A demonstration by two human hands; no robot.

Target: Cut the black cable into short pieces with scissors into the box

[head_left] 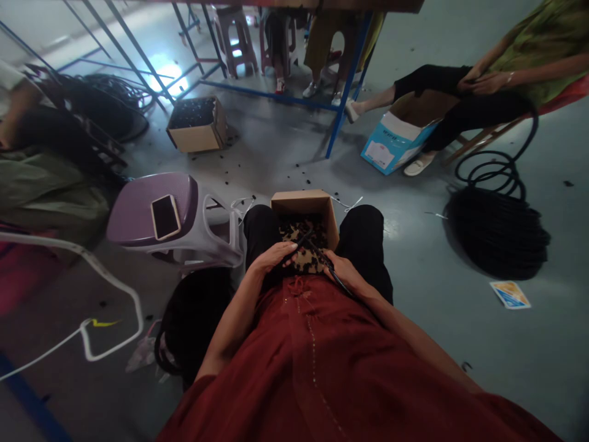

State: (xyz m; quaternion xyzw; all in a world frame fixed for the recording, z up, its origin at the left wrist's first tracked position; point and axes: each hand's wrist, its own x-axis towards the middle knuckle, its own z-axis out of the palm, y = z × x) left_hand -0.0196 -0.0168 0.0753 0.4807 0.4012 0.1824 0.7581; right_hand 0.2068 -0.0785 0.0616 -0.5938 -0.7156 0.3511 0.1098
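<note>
Above a cardboard box between my knees, both of my hands work close together. My left hand is closed around a black rubber-like strip, whose end points up and to the right. My right hand grips a slim dark tool, possibly a cutter; its exact kind is too dark to make out. The tool's tip comes close to the strip, but I cannot tell whether they touch. Small black pieces lie scattered across the bottom of the box.
At left stands a purple stool with a phone on it. A coil of black tubing lies at right. Ahead are a blue-framed table, another box and a seated person with a blue box.
</note>
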